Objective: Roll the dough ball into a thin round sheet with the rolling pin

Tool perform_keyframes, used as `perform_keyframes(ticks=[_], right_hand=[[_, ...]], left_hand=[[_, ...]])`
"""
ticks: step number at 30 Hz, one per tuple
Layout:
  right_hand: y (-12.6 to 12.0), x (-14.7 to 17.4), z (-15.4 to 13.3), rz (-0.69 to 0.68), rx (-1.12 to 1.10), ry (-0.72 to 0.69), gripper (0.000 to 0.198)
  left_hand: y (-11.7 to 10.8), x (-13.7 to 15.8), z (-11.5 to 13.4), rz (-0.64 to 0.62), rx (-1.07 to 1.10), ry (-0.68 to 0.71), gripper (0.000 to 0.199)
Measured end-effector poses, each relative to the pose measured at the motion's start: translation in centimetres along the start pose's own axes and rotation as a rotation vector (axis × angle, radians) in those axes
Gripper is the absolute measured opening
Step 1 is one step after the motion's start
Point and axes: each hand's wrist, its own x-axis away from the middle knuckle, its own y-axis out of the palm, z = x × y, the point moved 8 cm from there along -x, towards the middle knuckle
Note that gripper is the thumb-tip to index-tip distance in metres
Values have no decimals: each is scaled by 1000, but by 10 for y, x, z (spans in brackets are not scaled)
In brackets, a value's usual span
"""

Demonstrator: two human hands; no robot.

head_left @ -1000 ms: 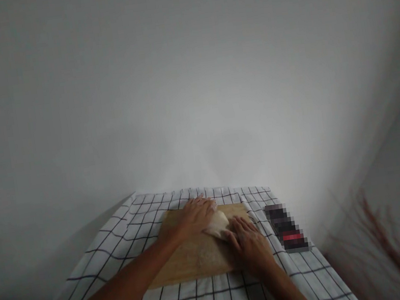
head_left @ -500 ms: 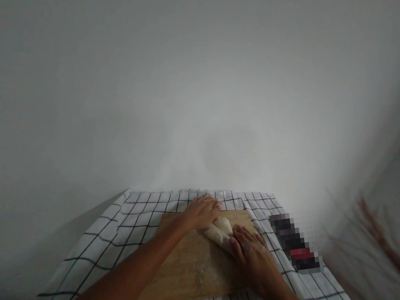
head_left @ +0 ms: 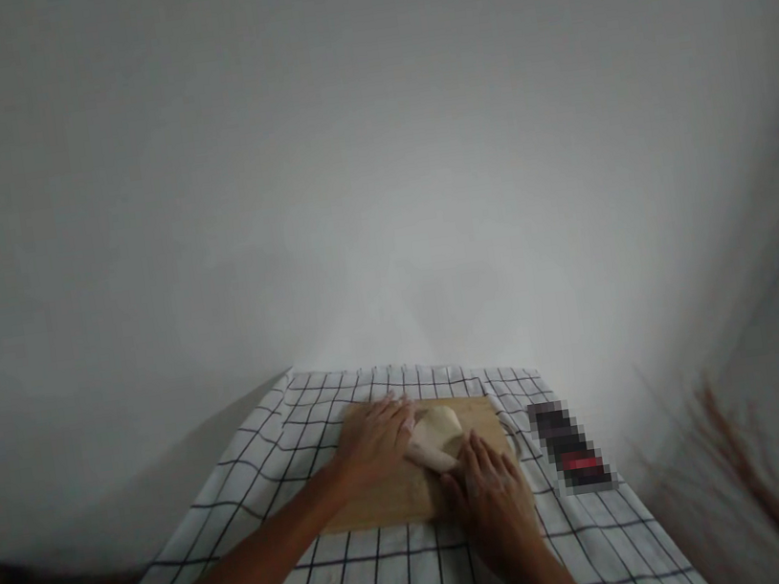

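Note:
A pale lump of dough (head_left: 437, 434) lies on a wooden board (head_left: 383, 506), its near edge folded or drawn into a thick lip. My left hand (head_left: 377, 437) rests against the dough's left side, fingers stretched forward and the palm low over the board. At the dough's right side, my right hand (head_left: 491, 490) lies with its fingers extended and fingertips touching the dough; its thumb is apart from the fingers. Both hands hide parts of the dough's edges. White traces, like flour, show on the fingers.
A white cloth with black grid lines (head_left: 357, 577) covers the table under the board. On the right edge lies a dark, pixelated object (head_left: 572, 448) with a red patch. A pale wall (head_left: 375, 188) rises behind. Brown twigs (head_left: 747, 464) stand at the right.
The view has shifted, and the board sits farther away. The dough looks broader and more exposed between the hands. My left hand has drawn back leftward from the dough's far side.

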Motion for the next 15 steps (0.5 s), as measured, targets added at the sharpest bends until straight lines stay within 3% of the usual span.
perform_keyframes(ticks=[3,9,13,15], right_hand=[[-5,10,-12,17,-5,9,41],[-19,18,-19,36,31,40,27],[-23,9,-3,11,-2,12,31],[-27,-1,11,9,-39,14,32]], left_hand=[[-2,23,2,32,-36,14,40],[-9,68,5,45,57,-98,43],[-11,72,10,51,88,-217,43],[-7,64,18,54,76,-193,44]])
